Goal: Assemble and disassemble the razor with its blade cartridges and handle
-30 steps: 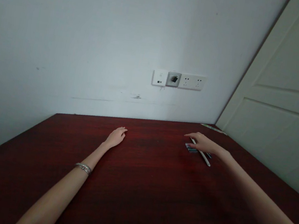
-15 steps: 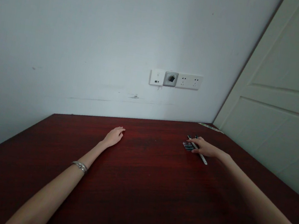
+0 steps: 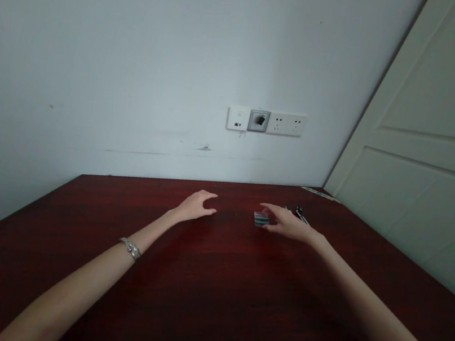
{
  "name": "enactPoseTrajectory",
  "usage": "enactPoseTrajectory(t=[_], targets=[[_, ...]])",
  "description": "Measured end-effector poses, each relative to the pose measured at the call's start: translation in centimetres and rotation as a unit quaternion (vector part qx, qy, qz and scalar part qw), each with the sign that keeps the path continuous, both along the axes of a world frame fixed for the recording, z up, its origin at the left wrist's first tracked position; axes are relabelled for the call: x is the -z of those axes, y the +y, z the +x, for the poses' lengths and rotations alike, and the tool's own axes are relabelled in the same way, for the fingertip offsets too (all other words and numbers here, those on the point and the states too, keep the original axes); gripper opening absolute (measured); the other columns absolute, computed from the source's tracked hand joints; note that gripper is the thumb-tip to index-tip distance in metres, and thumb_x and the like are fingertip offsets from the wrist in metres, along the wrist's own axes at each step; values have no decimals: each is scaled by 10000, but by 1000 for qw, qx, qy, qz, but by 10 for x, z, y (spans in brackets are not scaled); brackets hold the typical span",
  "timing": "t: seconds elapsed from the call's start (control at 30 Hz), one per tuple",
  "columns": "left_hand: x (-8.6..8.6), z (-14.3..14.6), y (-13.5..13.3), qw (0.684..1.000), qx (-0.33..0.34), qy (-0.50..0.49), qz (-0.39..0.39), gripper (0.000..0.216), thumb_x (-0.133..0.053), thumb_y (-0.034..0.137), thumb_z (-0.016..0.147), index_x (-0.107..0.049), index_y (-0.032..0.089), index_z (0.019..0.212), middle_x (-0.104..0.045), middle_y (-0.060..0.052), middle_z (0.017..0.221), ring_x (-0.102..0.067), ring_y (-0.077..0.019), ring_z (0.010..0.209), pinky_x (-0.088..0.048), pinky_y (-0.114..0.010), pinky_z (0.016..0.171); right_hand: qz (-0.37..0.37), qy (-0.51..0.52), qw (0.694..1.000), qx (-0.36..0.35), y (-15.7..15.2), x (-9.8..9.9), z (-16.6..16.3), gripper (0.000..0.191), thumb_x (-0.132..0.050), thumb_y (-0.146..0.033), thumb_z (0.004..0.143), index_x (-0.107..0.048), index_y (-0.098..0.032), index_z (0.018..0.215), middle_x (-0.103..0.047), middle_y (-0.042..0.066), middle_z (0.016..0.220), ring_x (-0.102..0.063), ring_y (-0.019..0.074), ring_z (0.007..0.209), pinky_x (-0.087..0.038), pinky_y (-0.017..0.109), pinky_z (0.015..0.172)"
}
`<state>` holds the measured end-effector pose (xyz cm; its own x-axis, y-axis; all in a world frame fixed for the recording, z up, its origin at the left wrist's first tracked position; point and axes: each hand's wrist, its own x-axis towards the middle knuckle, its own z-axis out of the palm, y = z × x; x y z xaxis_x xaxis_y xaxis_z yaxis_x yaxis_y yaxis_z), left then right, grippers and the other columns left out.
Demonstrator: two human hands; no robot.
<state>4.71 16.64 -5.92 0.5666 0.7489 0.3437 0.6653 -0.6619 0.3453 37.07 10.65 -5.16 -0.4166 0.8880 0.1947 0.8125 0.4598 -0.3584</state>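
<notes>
In the head view, my right hand [image 3: 288,223] grips a small flat clear case with dark and teal stripes [image 3: 260,219] between thumb and fingers, low over the dark red table. Its exact kind is too small to make out. To the left, my left hand [image 3: 194,206] holds nothing, its thumb and fingers parted towards the case with a gap between them. Just behind my right hand lies a slim pen-like item with a black end [image 3: 300,211]. A second thin dark tip shows beside it; the rest is hidden by the hand.
The reddish-brown wooden table [image 3: 192,290] meets a white wall at the back. A pale printed strip [image 3: 321,195] lies along its far right edge. Sockets [image 3: 286,124] sit on the wall, and a white panelled door [image 3: 433,167] stands to the right.
My right hand has moved left with the striped case, away from the pen-like items. My left hand has shifted right, and its thumb and fingers have spread.
</notes>
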Motion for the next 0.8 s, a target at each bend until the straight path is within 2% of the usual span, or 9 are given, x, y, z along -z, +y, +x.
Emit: enactPoseTrajectory(t=[0.17,0.3,0.43,0.6,0.67,0.8], targets=[[-24,42,-35,989,140,17,42,689,-694,456,658,-505,116,1227,-540,-122,1222,-456,-241,1126,-365,-347,972,37,35,997,-61,-15,-11,-44,720,-627,-314,738,-317,-183,1375,-571,123,1188,-556,237,1067,-427,373,922],[-31,52,-46,982,177,35,49,510,-683,372,693,-566,138,1131,-596,-89,1070,-499,-224,1001,-390,-343,906,62,40,994,-87,-25,-19,-57,715,-629,-340,750,-321,-178,1374,-563,137,1190,-546,249,1072,-439,371,900],[-30,54,-46,984,172,41,22,365,-680,344,696,-611,174,1012,-597,-66,1004,-495,-228,980,-386,-352,886,59,29,994,-85,-32,-23,-62,695,-634,-332,750,-344,-181,1363,-570,140,1165,-546,260,1062,-446,386,886],[-23,51,-42,988,145,44,-10,410,-708,345,670,-574,161,1011,-567,-79,1017,-472,-231,974,-389,-347,867,59,48,993,-85,-33,-20,-61,645,-635,-368,744,-401,-192,1319,-544,124,1200,-550,235,1054,-441,366,902],[-18,42,-37,992,117,46,-20,431,-711,343,669,-561,144,1020,-552,-90,1025,-461,-233,973,-387,-346,864,71,46,995,-47,-28,-17,-50,528,-605,-393,766,-485,-205,1245,-548,109,1176,-569,223,1016,-446,353,891],[-8,12,-20,996,62,59,-38,411,-703,330,675,-551,147,1011,-532,-86,1031,-448,-232,960,-373,-356,865,87,-38,990,106,-14,-8,-12,295,-524,-302,822,-616,-163,1066,-586,125,1069,-594,229,953,-436,326,870]])
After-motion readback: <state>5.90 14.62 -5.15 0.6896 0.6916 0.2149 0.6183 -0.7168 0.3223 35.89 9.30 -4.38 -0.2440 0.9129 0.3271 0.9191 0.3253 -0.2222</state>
